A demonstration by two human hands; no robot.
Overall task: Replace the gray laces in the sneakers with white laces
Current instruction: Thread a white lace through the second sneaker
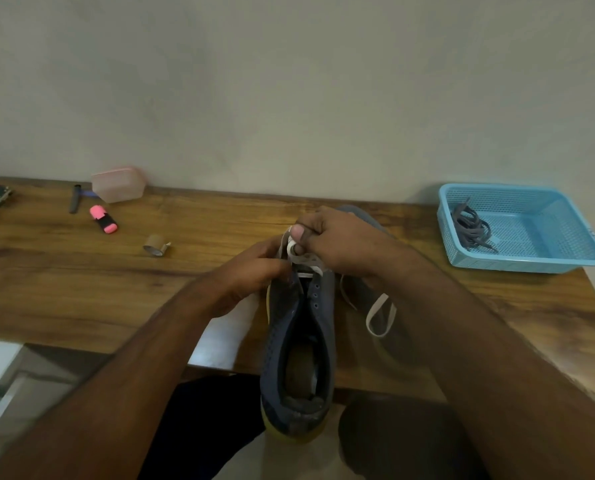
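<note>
Fingers [297, 233] of both hands on white lace [380, 315] (sneaker [299, 341] beneath)

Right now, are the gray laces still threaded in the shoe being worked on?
No, the gray laces lie bundled in the blue basket, while both hands thread a white lace into the sneaker.

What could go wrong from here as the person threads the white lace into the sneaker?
1. The sneaker juts past the table edge with its heel unsupported; a hard tug might tip it off.
2. The white lace trails loose beside the shoe and could snag or end up uneven.
3. Both the right hand and left hand cover the front eyelets, so one might be skipped.
</note>
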